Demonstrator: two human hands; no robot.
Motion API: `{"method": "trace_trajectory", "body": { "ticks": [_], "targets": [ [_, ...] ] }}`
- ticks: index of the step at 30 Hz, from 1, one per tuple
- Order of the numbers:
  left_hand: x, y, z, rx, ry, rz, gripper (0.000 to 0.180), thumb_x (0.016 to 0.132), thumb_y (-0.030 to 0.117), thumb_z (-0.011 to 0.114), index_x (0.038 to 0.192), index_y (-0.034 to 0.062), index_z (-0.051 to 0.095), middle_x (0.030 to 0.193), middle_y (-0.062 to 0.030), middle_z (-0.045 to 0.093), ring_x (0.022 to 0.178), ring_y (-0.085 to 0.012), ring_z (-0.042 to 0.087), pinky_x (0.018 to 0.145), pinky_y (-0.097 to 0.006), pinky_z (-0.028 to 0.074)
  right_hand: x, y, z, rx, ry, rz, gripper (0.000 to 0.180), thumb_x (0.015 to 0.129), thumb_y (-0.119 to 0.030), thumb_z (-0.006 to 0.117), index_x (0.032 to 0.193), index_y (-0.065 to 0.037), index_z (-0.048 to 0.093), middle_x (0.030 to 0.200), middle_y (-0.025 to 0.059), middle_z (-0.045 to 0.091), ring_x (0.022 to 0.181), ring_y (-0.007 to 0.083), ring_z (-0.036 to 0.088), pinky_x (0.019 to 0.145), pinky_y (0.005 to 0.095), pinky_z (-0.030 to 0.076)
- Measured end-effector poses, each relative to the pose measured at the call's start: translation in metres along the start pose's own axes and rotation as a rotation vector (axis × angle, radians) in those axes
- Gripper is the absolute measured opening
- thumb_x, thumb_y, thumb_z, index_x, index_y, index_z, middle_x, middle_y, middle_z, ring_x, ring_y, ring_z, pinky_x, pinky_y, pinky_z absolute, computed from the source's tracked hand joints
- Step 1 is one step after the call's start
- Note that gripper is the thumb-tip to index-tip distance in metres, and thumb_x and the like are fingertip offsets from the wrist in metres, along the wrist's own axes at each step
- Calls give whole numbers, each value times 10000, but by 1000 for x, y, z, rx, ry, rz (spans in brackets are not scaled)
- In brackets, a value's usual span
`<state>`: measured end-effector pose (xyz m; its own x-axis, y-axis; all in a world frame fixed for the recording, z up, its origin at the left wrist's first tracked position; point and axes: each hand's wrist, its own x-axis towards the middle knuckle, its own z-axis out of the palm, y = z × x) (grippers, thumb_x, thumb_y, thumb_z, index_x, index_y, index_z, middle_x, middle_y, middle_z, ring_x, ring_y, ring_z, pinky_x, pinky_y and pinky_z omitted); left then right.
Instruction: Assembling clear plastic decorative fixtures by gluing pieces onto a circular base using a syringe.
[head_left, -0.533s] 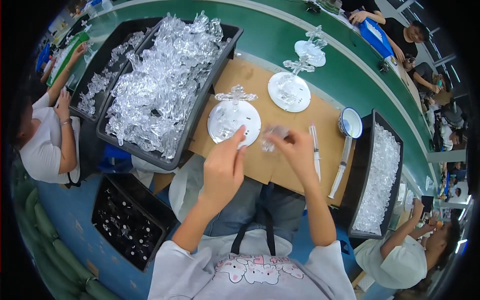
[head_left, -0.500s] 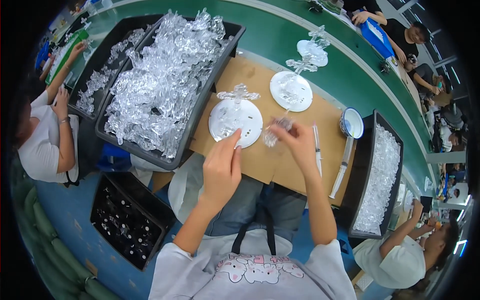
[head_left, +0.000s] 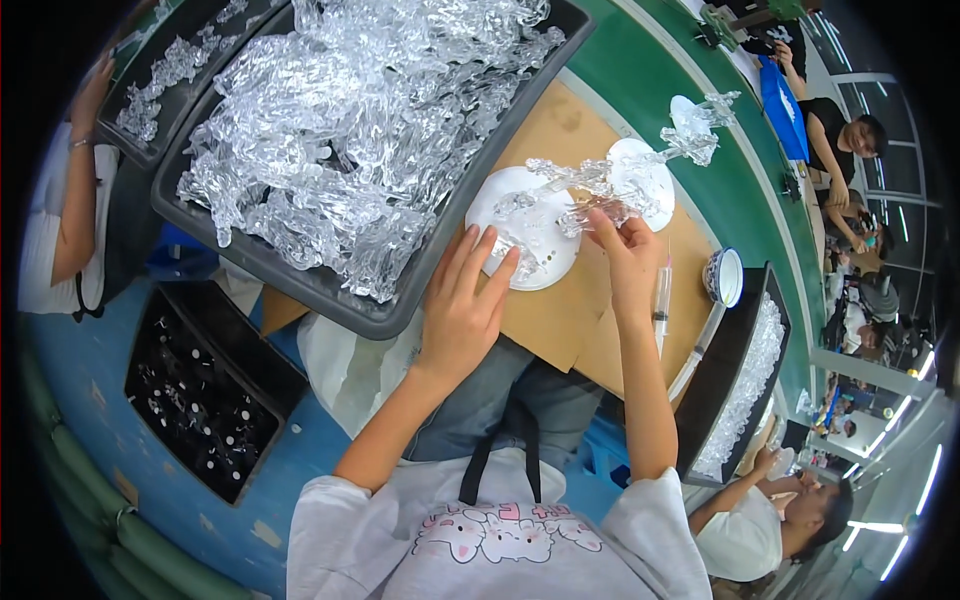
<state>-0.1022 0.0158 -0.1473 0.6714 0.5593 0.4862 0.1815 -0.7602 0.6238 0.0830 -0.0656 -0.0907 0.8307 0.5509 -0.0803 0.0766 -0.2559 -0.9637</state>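
My left hand (head_left: 462, 305) rests flat with fingers spread on the near edge of a white round disc (head_left: 540, 255) lying on the brown board (head_left: 560, 320). My right hand (head_left: 625, 255) pinches a small clear plastic piece (head_left: 592, 214) above that disc. A clear branched plastic part (head_left: 570, 178) stands on the disc. A second white disc (head_left: 645, 180) with another clear piece (head_left: 695, 140) lies farther back.
A large black tray (head_left: 330, 290) heaped with clear plastic parts sits at left, another black tray (head_left: 740, 390) of clear bits at right. A syringe (head_left: 661, 300) and a small round cup (head_left: 724, 277) lie right of my hand. Other people sit on both sides.
The view has moved closer to the board. My left hand has spread flat on the disc's edge, and my right hand has lifted the clear piece over the disc.
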Motion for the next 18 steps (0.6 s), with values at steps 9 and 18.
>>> {"method": "trace_trajectory", "body": {
  "ticks": [9,18],
  "targets": [
    [2,0,-3,-30,-7,-17,443,786,31,639,1224,91,612,1341,-146,492,1282,-333,441,1018,-429,398,2,-1,2,14,47,95,272,859,-189,706,961,53,636,895,78,665,798,115,633,768,264,551],
    [1,0,-1,2,-13,-16,434,781,36,639,1210,96,623,1336,-143,500,1279,-325,446,1021,-436,390,-18,-12,18,-227,84,-44,294,865,-187,708,1047,38,658,883,47,669,810,81,608,798,229,489]
  ]
}}
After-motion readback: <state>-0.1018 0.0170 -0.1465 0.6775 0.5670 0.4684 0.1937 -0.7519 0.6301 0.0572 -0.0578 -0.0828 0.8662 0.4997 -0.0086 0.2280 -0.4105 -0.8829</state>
